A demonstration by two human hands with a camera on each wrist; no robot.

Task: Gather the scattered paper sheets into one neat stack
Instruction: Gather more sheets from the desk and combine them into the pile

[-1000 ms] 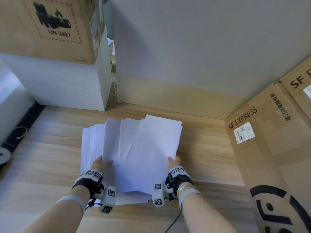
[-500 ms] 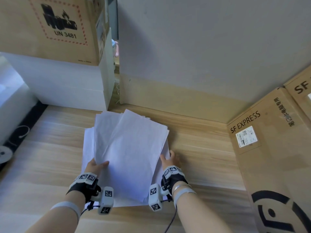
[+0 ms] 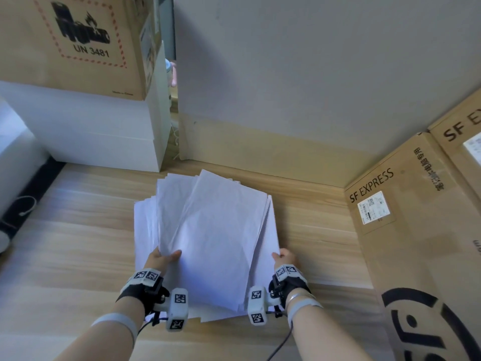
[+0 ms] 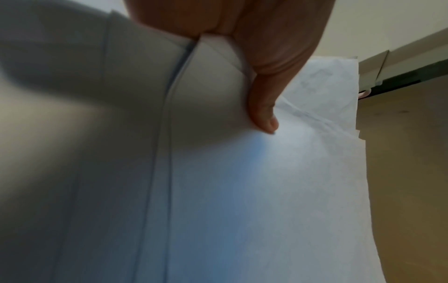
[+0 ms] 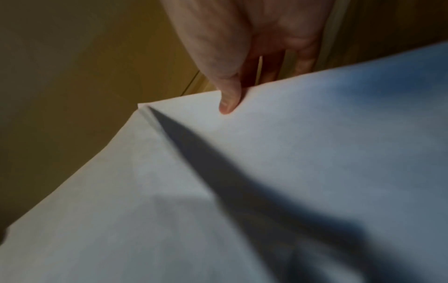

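- Paper sheets (image 3: 213, 238) sit in a loose white pile in the middle of the wooden surface (image 3: 312, 230), fanned at the far end, with several corners poking out toward the wall.
- Left hand (image 3: 161, 259) grips the pile's near left side; the left wrist view shows the thumb (image 4: 263, 114) on top, curled over a bundle of sheets (image 4: 218, 172) bowed upward.
- Right hand (image 3: 285, 257) has the near right edge; from the right wrist, the thumb (image 5: 229, 101) presses down on the top sheet (image 5: 290, 153) and the fingers run underneath, so it's a pinch.
- Upper sheets are tilted and lifted off the ones lying flat below; edges are not lined up, and a sliver of the bottom sheets juts out at the near end.
- Cardboard box marked SF EXPRESS (image 3: 406, 230) stands to the right, well apart from the pile.
- White box (image 3: 104, 136) at far left carries a brown carton printed UN 3481 (image 3: 78, 43).
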